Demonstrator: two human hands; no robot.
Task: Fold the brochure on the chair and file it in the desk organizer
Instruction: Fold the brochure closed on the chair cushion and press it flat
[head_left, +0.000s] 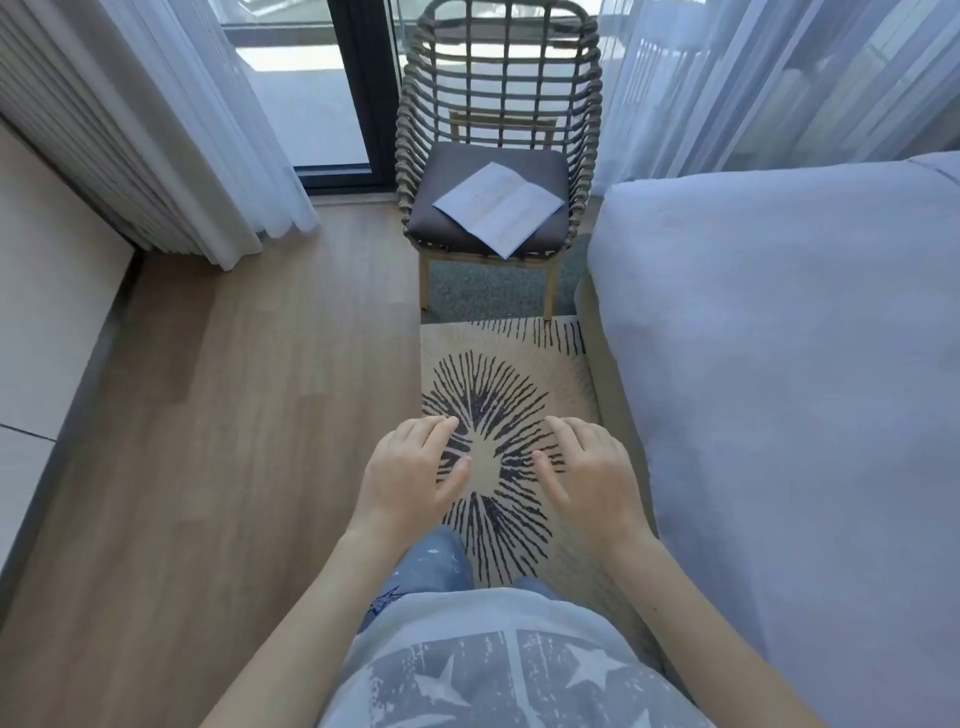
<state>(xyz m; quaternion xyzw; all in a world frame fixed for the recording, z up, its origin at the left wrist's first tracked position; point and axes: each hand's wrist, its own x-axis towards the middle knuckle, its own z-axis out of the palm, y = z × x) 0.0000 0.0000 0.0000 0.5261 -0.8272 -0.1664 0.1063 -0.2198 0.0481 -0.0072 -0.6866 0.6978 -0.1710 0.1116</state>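
Note:
A white brochure (500, 208) lies unfolded and flat on the dark seat cushion of a woven wicker chair (415, 156) straight ahead by the window. It sits askew, one corner pointing at the seat's front edge, with crease lines showing. My left hand (410, 475) and my right hand (589, 467) hover side by side low in the view, well short of the chair, palms down, fingers loosely spread, holding nothing. No desk organizer is in view.
A bed with a pale blue cover (789, 389) fills the right side. A patterned rug (488, 457) lies under my hands, wood floor (234, 415) to the left. Sheer curtains (208, 130) hang on both sides of the chair. A pale cabinet (47, 312) stands at far left.

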